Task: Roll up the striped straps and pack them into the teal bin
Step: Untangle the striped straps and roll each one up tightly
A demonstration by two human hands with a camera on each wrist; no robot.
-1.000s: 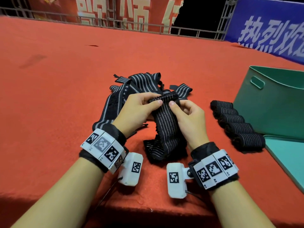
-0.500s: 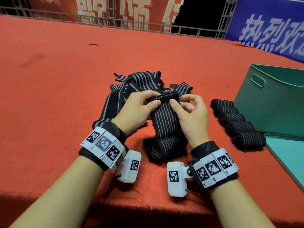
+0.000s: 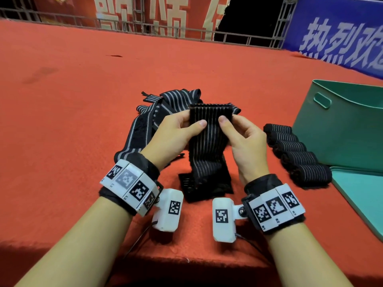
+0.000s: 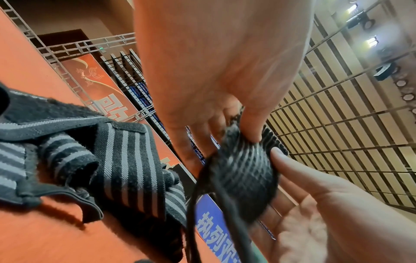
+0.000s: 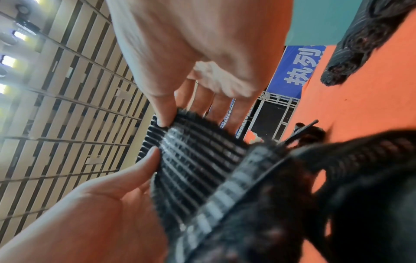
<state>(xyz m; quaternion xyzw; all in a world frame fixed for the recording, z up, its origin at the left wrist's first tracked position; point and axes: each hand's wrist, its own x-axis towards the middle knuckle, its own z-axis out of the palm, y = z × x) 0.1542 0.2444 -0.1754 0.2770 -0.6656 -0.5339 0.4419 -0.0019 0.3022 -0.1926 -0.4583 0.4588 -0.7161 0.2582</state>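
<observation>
Now, lowest in the head view, the strap (image 3: pixel 207 150) being worked trails down to the red table (image 3: pixel 62 141), its loose tail folded on the cloth between the two wrists. Just above, at the centre of the frame, the left hand (image 3: pixel 176 133) and the right hand (image 3: pixel 244 137) each pinch the strap's top end, thumbs in front and fingers curled behind, holding it flat and upright with nothing yet wound. To start the roll well, I judge the top edge should be folded over tight and square, both thumbs pressing evenly so the stripes stay parallel; a slanted first turn would likely make a cone-shaped roll. Keeping light tension on the hanging length should help the turns pack firmly, and the fuzzy fastening patch seems best left for last to lock it. Right of centre, five rolled straps (image 3: pixel 298 154) lie in a row just beside the teal bin (image 3: pixel 339 129), which sits at the right edge; none is visibly inside it. Farther up, behind the hands, the unrolled pile (image 3: pixel 165 102) waits.
</observation>
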